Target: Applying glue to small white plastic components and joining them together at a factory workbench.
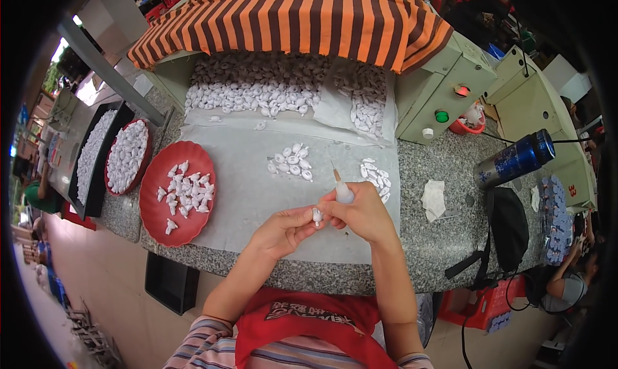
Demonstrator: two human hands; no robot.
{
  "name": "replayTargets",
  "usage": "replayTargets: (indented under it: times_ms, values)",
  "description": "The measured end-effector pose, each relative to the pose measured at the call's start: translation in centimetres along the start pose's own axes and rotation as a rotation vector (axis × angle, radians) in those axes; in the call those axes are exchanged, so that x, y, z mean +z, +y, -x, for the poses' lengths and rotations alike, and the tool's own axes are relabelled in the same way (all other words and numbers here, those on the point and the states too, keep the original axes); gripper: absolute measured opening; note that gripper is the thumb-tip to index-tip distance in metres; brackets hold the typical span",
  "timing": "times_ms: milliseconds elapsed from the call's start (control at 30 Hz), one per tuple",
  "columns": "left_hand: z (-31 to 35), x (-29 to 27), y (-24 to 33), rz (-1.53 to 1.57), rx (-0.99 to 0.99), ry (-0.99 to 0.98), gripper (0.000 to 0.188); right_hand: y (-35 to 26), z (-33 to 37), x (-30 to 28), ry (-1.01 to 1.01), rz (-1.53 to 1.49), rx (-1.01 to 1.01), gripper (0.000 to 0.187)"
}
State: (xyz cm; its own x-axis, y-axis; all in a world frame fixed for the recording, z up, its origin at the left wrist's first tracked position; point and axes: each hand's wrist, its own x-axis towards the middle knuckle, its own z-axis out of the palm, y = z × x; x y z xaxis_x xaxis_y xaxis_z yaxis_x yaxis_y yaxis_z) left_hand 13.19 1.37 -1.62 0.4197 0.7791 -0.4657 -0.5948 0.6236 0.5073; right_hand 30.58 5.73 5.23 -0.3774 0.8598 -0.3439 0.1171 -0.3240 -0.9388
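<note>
Near the front of the work sheet, my left hand [282, 232] pinches a small white figure-like piece [317, 217] between its fingertips. Against it press the thumb and fingers of my right hand [365, 216]. That same right hand grips a small white squeeze bottle [344, 194] with a thin needle tip, which points up and away from the piece. Just beyond my hands lies a loose pile of small white pieces [293, 161]. A second group of white pieces [374, 178] sits to its right. On the left, a red scalloped plate [154, 208] holds many joined white pieces.
A light-green box [444, 86] under a striped cloth [290, 18] shelters masses of white pieces [251, 89]. Left stand a red bowl [127, 156] and black tray [96, 198] of pieces. Right lie a crumpled tissue [434, 198], blue bottle [515, 160] and black pouch [507, 227].
</note>
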Motion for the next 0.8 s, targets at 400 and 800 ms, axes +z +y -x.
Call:
replayTargets:
  times_ms: [400,800]
  values:
    - [2.0,1.2,0.9,-0.324,0.337,0.265,0.027,3.2,0.4,2.1,0.151,0.155,-0.279,0.01]
    - [3.3,0.3,1.2,-0.481,0.616,0.243,0.026,2.7,1.4,4.9,0.242,0.275,-0.398,0.011]
